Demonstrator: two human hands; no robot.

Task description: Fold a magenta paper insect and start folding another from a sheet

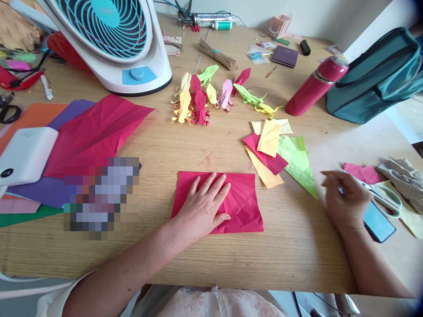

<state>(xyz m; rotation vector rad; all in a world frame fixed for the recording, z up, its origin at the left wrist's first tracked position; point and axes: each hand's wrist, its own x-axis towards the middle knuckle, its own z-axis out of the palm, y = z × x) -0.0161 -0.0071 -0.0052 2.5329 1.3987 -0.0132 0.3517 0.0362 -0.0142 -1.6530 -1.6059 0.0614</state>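
My left hand [206, 200] lies flat with fingers spread on a creased crimson sheet of paper [243, 202], folded to a rough rectangle. My right hand [346, 196] is at the right with its fingers curled in; what they hold, if anything, is hidden. Beside it are scissors [390, 200] with pale green handles and a phone [380, 222], partly covered by the hand. Between my hands, farther back, sit folded papers: yellow [269, 137], red [279, 164] and green [297, 160].
Several origami figures [200, 103] stand in front of a white fan [139, 75]. Coloured sheets [95, 132], a white device [28, 154] and a blurred-out phone-like object [102, 193] lie left. A red flask [315, 86] and teal bag [370, 83] stand back right.
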